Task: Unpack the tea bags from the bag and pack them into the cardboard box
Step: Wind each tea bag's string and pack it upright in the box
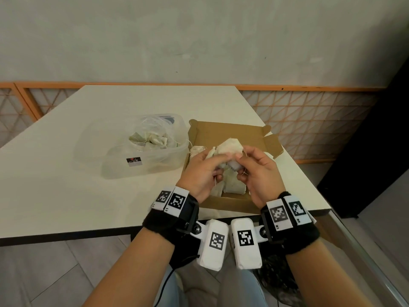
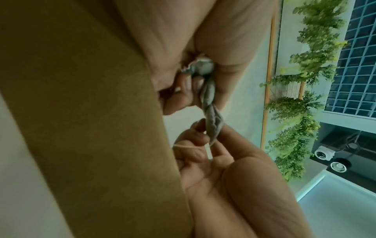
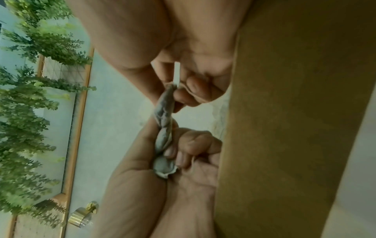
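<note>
An open cardboard box lies on the table in front of me, with several tea bags lying in it. Both hands hover over the box and hold one pale tea bag between them. My left hand pinches its crumpled end. My right hand pinches the other end, by the string and small white tag. In the wrist views the tea bag is stretched between the two hands. Left of the box, a clear plastic bag holds more tea bags.
The plastic bag sits in a clear plastic tub on the white table. The table's near edge runs just below my wrists. The box's brown wall stands close beside the hands. A wall and lattice rail lie behind.
</note>
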The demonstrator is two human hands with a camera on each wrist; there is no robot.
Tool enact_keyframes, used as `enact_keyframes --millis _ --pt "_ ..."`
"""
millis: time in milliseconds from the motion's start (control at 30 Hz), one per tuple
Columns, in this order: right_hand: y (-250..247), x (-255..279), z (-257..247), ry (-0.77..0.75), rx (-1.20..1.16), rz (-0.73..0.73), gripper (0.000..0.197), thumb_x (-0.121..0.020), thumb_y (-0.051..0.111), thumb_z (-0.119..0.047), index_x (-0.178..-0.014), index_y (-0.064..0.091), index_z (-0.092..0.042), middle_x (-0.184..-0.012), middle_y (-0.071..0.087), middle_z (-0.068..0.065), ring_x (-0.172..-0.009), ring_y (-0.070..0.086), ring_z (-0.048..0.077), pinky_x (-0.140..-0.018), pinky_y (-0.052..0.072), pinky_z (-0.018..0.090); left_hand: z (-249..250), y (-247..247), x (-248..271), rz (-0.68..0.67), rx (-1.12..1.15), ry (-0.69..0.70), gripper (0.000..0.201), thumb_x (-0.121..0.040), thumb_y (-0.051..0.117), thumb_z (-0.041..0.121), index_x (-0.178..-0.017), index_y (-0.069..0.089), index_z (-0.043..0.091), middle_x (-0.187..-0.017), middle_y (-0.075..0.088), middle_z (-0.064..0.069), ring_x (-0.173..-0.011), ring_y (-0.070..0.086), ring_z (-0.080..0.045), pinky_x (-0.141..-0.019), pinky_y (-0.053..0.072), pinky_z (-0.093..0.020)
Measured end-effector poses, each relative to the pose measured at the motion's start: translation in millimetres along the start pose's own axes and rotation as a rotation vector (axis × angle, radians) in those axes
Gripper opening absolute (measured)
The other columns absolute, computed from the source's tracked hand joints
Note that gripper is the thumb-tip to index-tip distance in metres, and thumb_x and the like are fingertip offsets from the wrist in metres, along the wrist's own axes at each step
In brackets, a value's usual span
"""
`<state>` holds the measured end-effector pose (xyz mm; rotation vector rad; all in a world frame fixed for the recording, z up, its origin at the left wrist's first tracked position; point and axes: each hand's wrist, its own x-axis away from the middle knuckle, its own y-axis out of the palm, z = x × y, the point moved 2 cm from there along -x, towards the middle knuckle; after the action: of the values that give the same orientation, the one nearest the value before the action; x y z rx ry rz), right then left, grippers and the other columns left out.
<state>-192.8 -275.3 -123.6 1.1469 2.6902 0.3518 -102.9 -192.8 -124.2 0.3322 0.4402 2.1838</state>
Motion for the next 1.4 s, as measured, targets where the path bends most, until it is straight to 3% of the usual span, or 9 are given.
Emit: enact_keyframes --millis 133,367,533,700,767,900,1167,1300,1400 --pt "0 0 -2 -0.048 -0.058 0.043 0.014 -0.088 0.055 -0.002 -0.085 0.062 -0.014 -0.063 0.062 -0.004 -0.052 0.052 0.006 -0.050 0.046 0.018 1 -2 -3 0.063 0.110 0.002 0.015 -0.091 0.058 0.013 -0.077 0.054 0.015 -0.053 0.048 0.005 -0.041 0.035 -0.003 -0.044 0.035 -0.016" --pt "0 1 -1 -0.001 -0.091 0.035 0.008 -0.087 0.057 -0.003 -0.089 0.060 -0.011 -0.080 0.064 0.007 -0.065 0.062 0.012 -0.059 0.055 0.024 1 -3 1 0.121 0.102 0.105 0.015 -0.087 0.064 0.010 -0.075 0.056 0.015 -0.060 0.052 0.003 -0.049 0.043 -0.004 -0.049 0.040 -0.015" --pt "2 3 -9 -0.070 0.298 -0.055 0.035 -0.082 0.066 -0.007 -0.113 0.052 -0.016 -0.087 0.067 0.000 -0.070 0.061 0.001 -0.059 0.046 0.011 1 -5 5 0.167 -0.083 0.217 0.018 -0.081 0.071 0.011 -0.067 0.062 0.016 -0.058 0.053 0.004 -0.050 0.047 -0.005 -0.055 0.043 -0.021" --pt "0 -3 -26 -0.102 0.614 -0.094 0.033 -0.081 0.068 -0.007 -0.100 0.058 -0.032 -0.094 0.069 0.000 -0.081 0.063 0.018 -0.076 0.053 0.034 10 -14 5 0.143 0.117 0.156 0.006 -0.085 0.067 0.012 -0.084 0.062 0.010 -0.063 0.055 0.001 -0.049 0.046 -0.004 -0.051 0.044 -0.016" --pt "0 -4 -32 -0.073 0.695 -0.098 0.020 -0.084 0.066 -0.009 -0.095 0.063 -0.026 -0.091 0.069 0.001 -0.084 0.064 0.020 -0.080 0.052 0.035 16 -23 7 0.125 0.217 0.149 0.004 -0.087 0.064 0.013 -0.085 0.063 0.011 -0.066 0.057 0.001 -0.051 0.048 -0.004 -0.050 0.045 -0.014" --pt "4 -5 -45 -0.035 0.777 -0.171 0.008 -0.085 0.065 -0.016 -0.093 0.066 -0.015 -0.077 0.067 -0.003 -0.073 0.059 0.016 -0.064 0.047 0.023 26 -45 18 0.140 0.367 0.196 0.010 -0.090 0.060 0.014 -0.080 0.062 0.014 -0.074 0.062 -0.002 -0.051 0.051 -0.003 -0.051 0.048 -0.014" --pt "2 -24 -60 -0.098 1.104 -0.111 0.020 -0.085 0.064 -0.024 -0.085 0.067 -0.005 -0.088 0.067 0.021 -0.078 0.061 0.036 -0.076 0.051 0.044 26 -60 24 0.139 0.310 0.173 0.016 -0.089 0.059 0.011 -0.103 0.055 0.007 -0.080 0.058 -0.006 -0.049 0.050 -0.003 -0.049 0.046 -0.014" --pt "15 -18 -57 -0.033 1.038 -0.268 0.019 -0.085 0.065 -0.020 -0.087 0.067 -0.001 -0.083 0.065 0.022 -0.071 0.053 0.022 -0.068 0.044 0.030 26 -57 19 0.145 0.249 0.139 0.016 -0.092 0.057 0.008 -0.107 0.055 0.004 -0.078 0.058 -0.007 -0.049 0.050 -0.004 -0.047 0.045 -0.014" --pt "34 -12 -54 0.075 0.947 -0.383 0.005 -0.082 0.068 -0.013 -0.085 0.068 -0.017 -0.075 0.066 -0.002 -0.067 0.057 0.008 -0.055 0.043 0.015 28 -56 17 0.147 0.264 0.138 0.010 -0.092 0.057 0.009 -0.102 0.057 0.006 -0.075 0.063 -0.005 -0.048 0.050 -0.004 -0.048 0.045 -0.014"
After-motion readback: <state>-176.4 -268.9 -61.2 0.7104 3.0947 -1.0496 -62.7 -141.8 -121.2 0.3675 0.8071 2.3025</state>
